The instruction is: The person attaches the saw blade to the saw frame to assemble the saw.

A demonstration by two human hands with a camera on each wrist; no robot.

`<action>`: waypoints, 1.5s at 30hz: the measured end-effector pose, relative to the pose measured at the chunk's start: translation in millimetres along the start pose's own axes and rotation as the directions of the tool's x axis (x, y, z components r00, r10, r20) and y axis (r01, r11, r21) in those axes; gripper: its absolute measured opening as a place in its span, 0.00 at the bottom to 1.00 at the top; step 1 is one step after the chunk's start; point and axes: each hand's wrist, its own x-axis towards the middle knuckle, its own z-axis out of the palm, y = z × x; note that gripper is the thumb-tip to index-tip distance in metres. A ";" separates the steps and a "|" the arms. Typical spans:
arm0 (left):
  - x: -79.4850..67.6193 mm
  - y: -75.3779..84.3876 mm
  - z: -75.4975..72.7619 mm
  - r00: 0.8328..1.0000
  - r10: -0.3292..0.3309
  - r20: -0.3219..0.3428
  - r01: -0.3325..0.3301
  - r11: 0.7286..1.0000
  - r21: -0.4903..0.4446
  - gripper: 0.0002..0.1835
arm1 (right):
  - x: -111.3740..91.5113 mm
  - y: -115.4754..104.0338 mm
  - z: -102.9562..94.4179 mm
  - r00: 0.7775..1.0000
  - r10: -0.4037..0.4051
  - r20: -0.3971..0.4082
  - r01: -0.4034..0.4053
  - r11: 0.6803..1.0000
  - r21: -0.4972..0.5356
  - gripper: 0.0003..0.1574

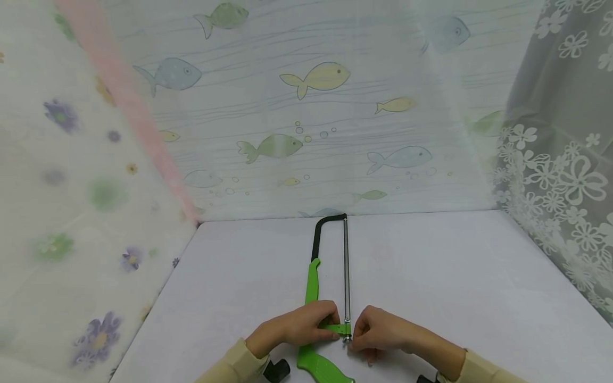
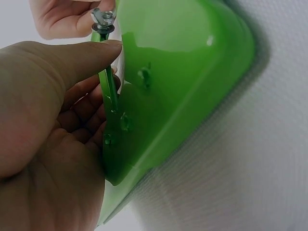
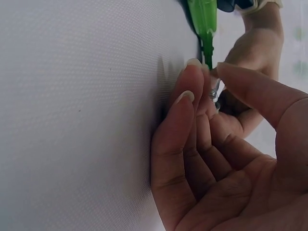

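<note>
A hacksaw lies on the white table, with a green handle (image 1: pixel 312 282), a black front frame (image 1: pixel 316 239) and a straight metal blade (image 1: pixel 347 266). My left hand (image 1: pixel 313 322) grips the green crosspiece (image 1: pixel 341 329) at the near end of the blade, thumb on one side and fingers behind. A silver wing nut (image 2: pixel 103 18) with a dark washer sits at the end of that crosspiece. My right hand (image 1: pixel 375 332) has its curled fingers and thumb at the wing nut, pinching it from the right. In the right wrist view its fingers (image 3: pixel 180 120) partly hide the nut.
The white table (image 1: pixel 431 266) spreads out on both sides of the saw. A fish-print curtain (image 1: pixel 316 117) hangs behind its far edge, a flowered sheet (image 1: pixel 96 239) on the left and a grey lace curtain (image 1: pixel 565 159) on the right. Black wrist gear (image 1: pixel 276 371) shows below the left sleeve.
</note>
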 end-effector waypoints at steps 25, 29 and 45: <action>-0.6 0.4 -0.1 1.000 0.006 0.003 -0.006 1.000 0.011 0.05 | 2.8 -5.5 2.8 0.999 0.047 -0.011 -0.048 0.999 -0.002 0.23; 0.0 0.5 -0.3 1.000 -0.003 0.003 0.003 1.000 0.004 0.05 | 1.5 -4.2 0.5 0.999 0.047 -0.009 -0.047 0.999 -0.011 0.22; -0.5 0.2 -0.5 1.000 0.020 0.001 -0.020 1.000 -0.003 0.05 | -0.3 -1.6 -2.7 1.000 -0.005 0.016 0.005 0.999 -0.037 0.11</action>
